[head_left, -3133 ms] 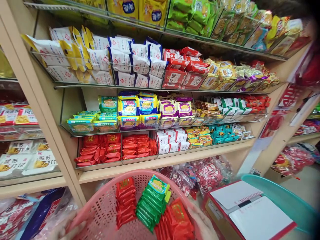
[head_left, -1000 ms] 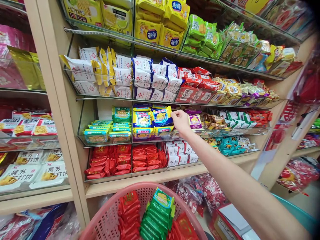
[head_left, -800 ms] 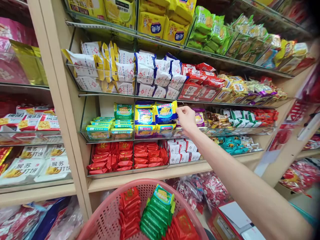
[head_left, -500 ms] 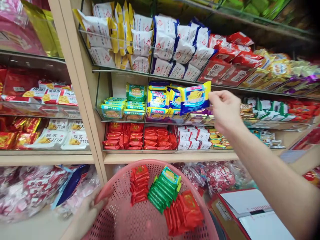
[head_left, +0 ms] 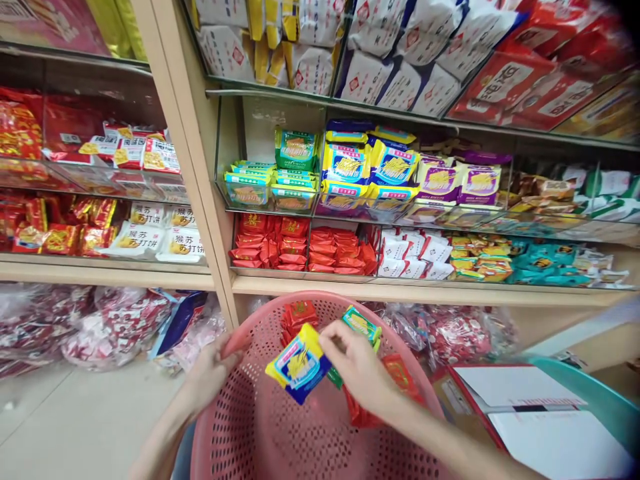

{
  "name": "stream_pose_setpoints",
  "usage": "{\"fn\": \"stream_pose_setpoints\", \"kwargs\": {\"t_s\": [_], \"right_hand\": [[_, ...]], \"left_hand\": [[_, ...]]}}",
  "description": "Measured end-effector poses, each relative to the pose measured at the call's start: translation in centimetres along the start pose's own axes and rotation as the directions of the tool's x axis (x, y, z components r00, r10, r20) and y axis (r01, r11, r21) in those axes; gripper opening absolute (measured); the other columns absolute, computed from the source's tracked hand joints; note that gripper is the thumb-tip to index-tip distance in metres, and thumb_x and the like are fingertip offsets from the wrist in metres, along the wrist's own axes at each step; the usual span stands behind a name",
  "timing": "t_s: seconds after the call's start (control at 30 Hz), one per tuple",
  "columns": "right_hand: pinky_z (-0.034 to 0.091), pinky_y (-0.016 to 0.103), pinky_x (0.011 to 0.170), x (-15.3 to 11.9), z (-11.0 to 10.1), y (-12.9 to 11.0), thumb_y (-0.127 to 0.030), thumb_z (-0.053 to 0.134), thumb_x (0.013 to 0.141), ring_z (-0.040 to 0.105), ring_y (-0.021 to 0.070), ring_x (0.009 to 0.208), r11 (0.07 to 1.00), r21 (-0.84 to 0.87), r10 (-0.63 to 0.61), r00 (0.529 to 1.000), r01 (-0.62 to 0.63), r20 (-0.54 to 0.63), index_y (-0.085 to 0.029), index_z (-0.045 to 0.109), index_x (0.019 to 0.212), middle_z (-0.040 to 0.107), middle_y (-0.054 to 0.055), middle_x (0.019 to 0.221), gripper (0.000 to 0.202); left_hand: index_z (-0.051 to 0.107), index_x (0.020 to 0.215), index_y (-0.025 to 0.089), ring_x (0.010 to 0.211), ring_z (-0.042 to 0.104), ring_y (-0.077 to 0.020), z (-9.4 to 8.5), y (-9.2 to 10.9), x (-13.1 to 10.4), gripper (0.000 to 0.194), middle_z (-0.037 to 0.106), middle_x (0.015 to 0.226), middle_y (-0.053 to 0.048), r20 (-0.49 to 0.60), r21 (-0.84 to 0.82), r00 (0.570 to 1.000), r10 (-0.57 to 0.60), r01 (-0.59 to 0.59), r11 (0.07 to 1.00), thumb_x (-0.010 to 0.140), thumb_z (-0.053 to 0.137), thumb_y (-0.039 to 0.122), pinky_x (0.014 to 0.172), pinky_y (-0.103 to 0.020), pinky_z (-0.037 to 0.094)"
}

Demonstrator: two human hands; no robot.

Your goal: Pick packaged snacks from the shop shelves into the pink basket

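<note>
My right hand [head_left: 357,363] pinches one end of a blue and yellow snack packet [head_left: 300,363] above the inside of a pink perforated basket [head_left: 240,433]. My left hand [head_left: 207,377] grips the basket's left rim, its fingertips over the edge. Inside the basket lie red packets [head_left: 299,315] at the back, green packets [head_left: 361,323] partly hidden behind my right hand, and more red packets [head_left: 400,377] at the right. Matching blue and yellow packets [head_left: 347,163] stand in the middle shelf compartment, beside green ones [head_left: 296,150].
Shelves with glass fronts hold many snack packets, parted by a wooden upright [head_left: 193,147]. Plastic bags [head_left: 120,320] lie under the lower ledge. At the right are a clipboard with papers [head_left: 520,387] and a teal tub [head_left: 590,393].
My right hand has moved from in front of the shelf down and left to over the basket, with the blue and yellow packet still held. The view has tilted downward. My left hand remains on the rim.
</note>
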State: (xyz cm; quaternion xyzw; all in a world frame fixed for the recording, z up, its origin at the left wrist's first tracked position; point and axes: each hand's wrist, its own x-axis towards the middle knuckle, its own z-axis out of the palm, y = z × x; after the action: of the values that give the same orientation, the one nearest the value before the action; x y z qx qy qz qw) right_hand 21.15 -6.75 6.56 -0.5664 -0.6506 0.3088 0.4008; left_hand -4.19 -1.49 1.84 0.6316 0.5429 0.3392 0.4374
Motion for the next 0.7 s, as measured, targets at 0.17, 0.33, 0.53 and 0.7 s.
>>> {"fn": "stream_pose_setpoints", "kwargs": {"t_s": [0.17, 0.33, 0.53, 0.7], "right_hand": [[0.035, 0.022, 0.057, -0.2, 6.2, 4.0, -0.022, 0.043, 0.087, 0.052, 0.0118, 0.062, 0.991, -0.136, 0.014, 0.980, 0.013, 0.199, -0.019, 0.054, 0.071, 0.059, -0.001, 0.067, 0.019], [0.032, 0.021, 0.056, 0.3, 8.5, 5.5, -0.019, 0.047, 0.083, 0.054, 0.0111, 0.062, 0.963, -0.268, 0.077, 0.923, 0.029, 0.378, -0.018, 0.059, 0.074, 0.064, -0.001, 0.069, 0.015], [0.036, 0.023, 0.060, 1.4, 8.9, 3.7, -0.015, 0.046, 0.085, 0.063, 0.0155, 0.074, 0.901, -0.430, 0.143, 0.893, 0.062, 0.427, -0.017, 0.063, 0.080, 0.070, 0.006, 0.082, 0.018], [0.044, 0.029, 0.066, 1.7, 9.8, 2.9, -0.006, 0.041, 0.086, 0.066, 0.0229, 0.086, 0.718, -0.662, 0.153, 0.880, 0.214, 0.450, -0.014, 0.063, 0.098, 0.069, 0.014, 0.096, 0.027]], "left_hand": [[0.057, 0.112, 0.011, 0.093, 0.064, -0.0228, 0.2, -0.4, -0.1, 0.041, 0.071, 0.104, -0.009, 0.059, -0.130, 0.998, -0.021, 0.029, 0.991, 0.076, 0.055, 0.030, 0.086, -0.034, 0.049], [0.058, 0.113, 0.011, 0.089, 0.065, -0.0220, 0.1, -0.8, -0.1, 0.041, 0.071, 0.102, -0.008, 0.045, -0.118, 0.999, 0.004, 0.002, 0.993, 0.075, 0.055, 0.027, 0.084, -0.033, 0.049], [0.059, 0.114, 0.012, 0.091, 0.064, -0.0211, 0.1, -0.9, 0.0, 0.041, 0.071, 0.103, -0.007, 0.041, -0.088, 0.999, 0.023, -0.019, 0.996, 0.076, 0.053, 0.026, 0.086, -0.032, 0.048], [0.060, 0.112, 0.011, 0.090, 0.064, -0.0214, 0.1, -0.5, 0.0, 0.041, 0.071, 0.102, -0.007, 0.027, -0.081, 0.999, 0.030, -0.027, 0.996, 0.075, 0.054, 0.026, 0.083, -0.031, 0.048]]}}
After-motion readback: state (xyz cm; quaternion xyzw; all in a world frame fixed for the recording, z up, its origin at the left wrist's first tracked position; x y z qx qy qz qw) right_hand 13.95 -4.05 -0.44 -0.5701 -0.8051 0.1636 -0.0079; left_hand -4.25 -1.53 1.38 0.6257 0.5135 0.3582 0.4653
